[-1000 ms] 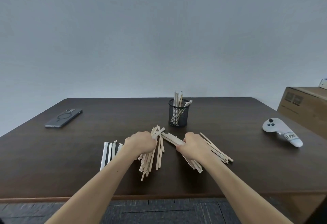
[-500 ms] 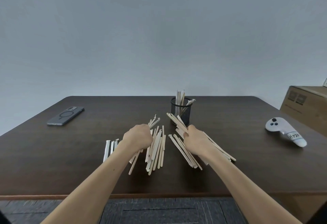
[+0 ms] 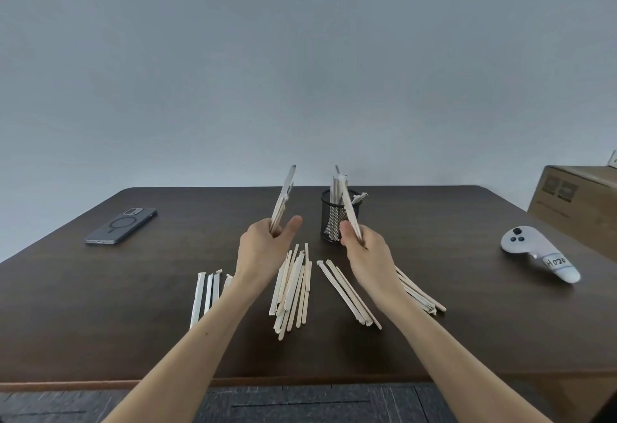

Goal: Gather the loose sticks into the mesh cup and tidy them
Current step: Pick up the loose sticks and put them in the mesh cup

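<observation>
Between closed fingers (image 3: 278,230), upright sticks (image 3: 283,200).

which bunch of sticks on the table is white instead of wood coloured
The leftmost bunch, beside the left forearm: white paper-wrapped sticks. The other two piles are bare wood.

Light is soft, even, diffuse, prob. overhead; no hard source in view. Wall (image 3: 300,55) reads flat blue-grey, a bit darker twd the top corners, paler nr the counter line. Dark counter (image 3: 100,305) shows a faint sheen, no strong glare. Shadows are weak: thin soft ones under the loose sticks (image 3: 292,289) and beside the mesh cup (image 3: 339,219). Wide-angle distortion is clear: counter edges bow and splay, forearms stretch twd the bottom corners. Centre is fairly sharp; sticks held in the left hand (image 3: 263,245) and right hand (image 3: 367,249) look slightly smeared at the tips, i.e. motion blur. Edges softer, w/ mild compression noise.
</observation>
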Motion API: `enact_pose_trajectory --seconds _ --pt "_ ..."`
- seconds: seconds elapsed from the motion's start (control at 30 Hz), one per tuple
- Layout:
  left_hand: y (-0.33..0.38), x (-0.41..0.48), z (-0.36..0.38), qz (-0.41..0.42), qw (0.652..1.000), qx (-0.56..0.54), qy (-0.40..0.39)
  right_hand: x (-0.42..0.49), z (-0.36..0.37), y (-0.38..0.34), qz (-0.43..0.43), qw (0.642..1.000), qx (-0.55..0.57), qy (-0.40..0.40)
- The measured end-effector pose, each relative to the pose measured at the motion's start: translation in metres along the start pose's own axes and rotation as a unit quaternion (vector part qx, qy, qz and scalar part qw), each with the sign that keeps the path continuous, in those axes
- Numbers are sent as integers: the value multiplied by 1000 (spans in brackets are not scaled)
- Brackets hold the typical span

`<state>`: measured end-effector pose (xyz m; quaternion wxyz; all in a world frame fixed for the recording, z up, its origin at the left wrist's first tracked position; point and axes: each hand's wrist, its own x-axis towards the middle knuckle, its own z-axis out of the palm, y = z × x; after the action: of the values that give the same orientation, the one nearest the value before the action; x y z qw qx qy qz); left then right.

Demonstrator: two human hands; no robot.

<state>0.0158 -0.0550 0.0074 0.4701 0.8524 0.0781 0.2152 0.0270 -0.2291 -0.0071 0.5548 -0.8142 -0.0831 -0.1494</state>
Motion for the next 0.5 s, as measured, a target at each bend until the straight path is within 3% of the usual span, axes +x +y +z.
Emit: enact_pose_trajectory --seconds 0.17,0.3,0.5 --pt "5 9 3 2 979 -198 45 4 7 -7 -50 989 133 48" --pt "-1 5 9 38 979 -195 47 -3 11 -11 -74 983 162 36" --pt "-14 -2 19 30 984 -160 75 -4 25 4 -9 980 194 45"
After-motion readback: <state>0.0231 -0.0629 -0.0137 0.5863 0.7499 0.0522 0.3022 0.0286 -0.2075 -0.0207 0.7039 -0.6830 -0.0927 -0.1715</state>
